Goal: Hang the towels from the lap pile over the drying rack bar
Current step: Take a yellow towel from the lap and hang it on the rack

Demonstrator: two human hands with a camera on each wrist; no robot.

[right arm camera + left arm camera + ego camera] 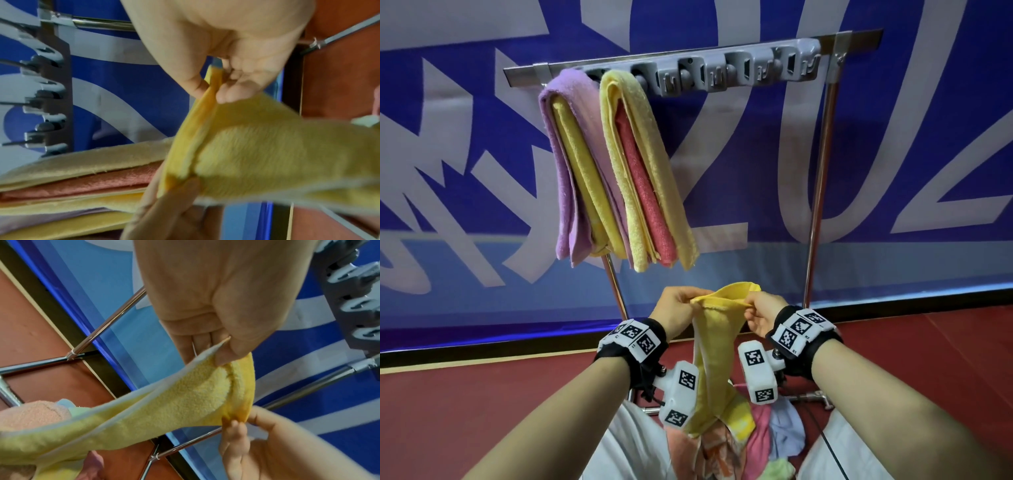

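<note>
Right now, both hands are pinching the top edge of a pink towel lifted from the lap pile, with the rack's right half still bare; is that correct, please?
Not quite: the towel is yellow, not pink. The head view shows the left hand and right hand pinching the top edge of the yellow towel above the lap pile. The rack bar is indeed bare on its right half.

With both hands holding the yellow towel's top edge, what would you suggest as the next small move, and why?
Probably draw the hands apart to spread the edge. The left hand and right hand pinch the yellow towel close together, so it hangs bunched, its lower end still on the lap pile. The rack bar has free room right of the hung towels.
</note>
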